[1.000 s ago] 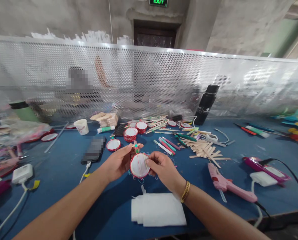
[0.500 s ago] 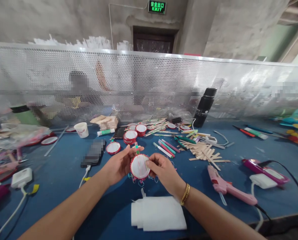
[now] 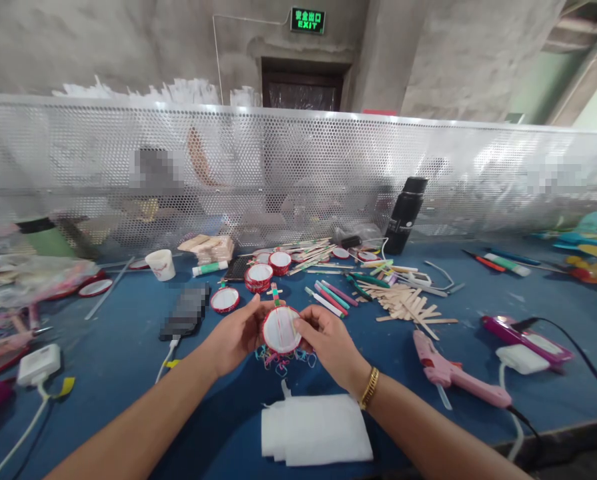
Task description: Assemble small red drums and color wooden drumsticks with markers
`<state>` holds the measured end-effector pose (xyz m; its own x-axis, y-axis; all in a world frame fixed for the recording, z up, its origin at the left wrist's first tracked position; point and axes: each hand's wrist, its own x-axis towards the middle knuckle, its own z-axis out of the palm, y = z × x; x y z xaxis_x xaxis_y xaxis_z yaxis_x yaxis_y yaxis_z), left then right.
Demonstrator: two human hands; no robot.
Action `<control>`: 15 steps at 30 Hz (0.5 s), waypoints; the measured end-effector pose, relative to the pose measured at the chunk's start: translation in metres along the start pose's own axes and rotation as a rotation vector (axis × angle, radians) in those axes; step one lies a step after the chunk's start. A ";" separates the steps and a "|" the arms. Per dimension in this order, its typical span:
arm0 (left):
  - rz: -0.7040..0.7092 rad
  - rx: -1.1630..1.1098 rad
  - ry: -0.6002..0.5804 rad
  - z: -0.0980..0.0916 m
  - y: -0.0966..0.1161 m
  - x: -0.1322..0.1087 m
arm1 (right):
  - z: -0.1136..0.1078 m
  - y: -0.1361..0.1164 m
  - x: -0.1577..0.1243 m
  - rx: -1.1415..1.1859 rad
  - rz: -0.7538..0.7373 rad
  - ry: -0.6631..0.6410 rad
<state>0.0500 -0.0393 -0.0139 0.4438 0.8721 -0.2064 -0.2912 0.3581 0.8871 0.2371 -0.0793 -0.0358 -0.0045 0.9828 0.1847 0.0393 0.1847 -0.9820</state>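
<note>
My left hand [image 3: 238,339] and my right hand [image 3: 327,339] hold a small drum-like disc [image 3: 281,331] between them, above the blue table. It has a white face with faint reddish lines and a red rim. A stick [image 3: 275,295] with coloured bands stands up from its top edge. My left fingers curl behind its left side, partly hidden, while my right thumb presses the face near the right edge. Below the disc lie several coloured loops [image 3: 282,363]. Closer to me is a folded white cloth [image 3: 318,430]. Similar red-rimmed discs [image 3: 259,275] stand beyond my hands.
Right of my hands are markers [image 3: 332,298], loose wooden sticks [image 3: 411,303] and a pink glue gun [image 3: 458,380] with a cord. A black bottle [image 3: 407,215] stands by the perforated metal screen [image 3: 308,153]. To the left are a phone [image 3: 184,312] on a cable and a paper cup [image 3: 161,265].
The disc is turned slightly between my hands, and the coloured loops beneath show more clearly. Both hands keep their hold. The whole view has shifted a little.
</note>
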 end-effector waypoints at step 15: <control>0.128 0.414 0.052 0.002 -0.010 0.001 | -0.009 0.007 0.008 -0.218 -0.221 0.194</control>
<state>0.0550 -0.0430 -0.0217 0.3794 0.9203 -0.0952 0.0282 0.0913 0.9954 0.2464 -0.0701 -0.0408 0.1519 0.8965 0.4163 0.2708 0.3673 -0.8898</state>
